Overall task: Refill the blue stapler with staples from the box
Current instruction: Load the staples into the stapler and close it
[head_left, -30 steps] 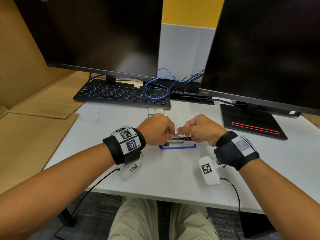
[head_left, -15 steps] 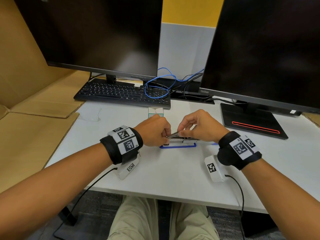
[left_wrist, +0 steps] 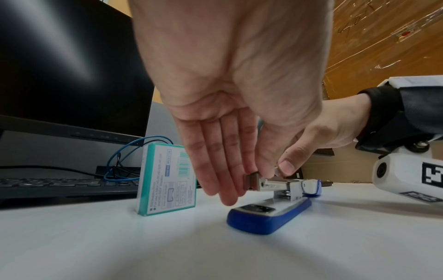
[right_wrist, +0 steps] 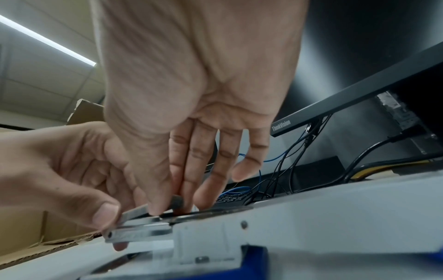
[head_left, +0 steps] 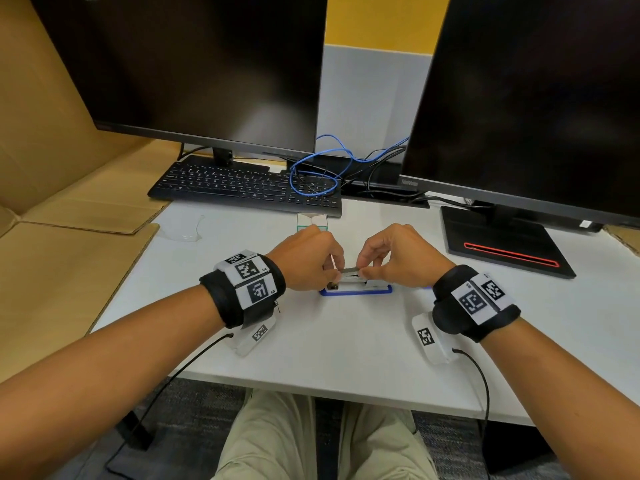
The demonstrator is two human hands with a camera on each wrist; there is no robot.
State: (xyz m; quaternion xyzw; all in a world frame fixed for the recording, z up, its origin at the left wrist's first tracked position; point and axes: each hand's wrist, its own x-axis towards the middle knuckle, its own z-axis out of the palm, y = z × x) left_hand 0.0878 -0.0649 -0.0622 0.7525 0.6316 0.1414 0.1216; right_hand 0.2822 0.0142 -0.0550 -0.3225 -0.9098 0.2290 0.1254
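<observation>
The blue stapler lies on the white table with its top swung back to the right and its metal magazine bared. My left hand pinches the magazine's front end between thumb and fingers. Thumb and forefinger of my right hand pinch a grey strip of staples, which lies low along the magazine's top. The teal-and-white staple box stands upright just behind my left hand, partly hidden by it in the head view.
A black keyboard and tangled blue and black cables lie behind the box, under two dark monitors. One black monitor base sits at the right. Flat cardboard borders the table's left edge. A clear plastic scrap lies at far left.
My right wrist has swung out to the right and its fingers have lifted. The staple strip has gone from tilted to nearly level over the magazine. The left hand has stayed put.
</observation>
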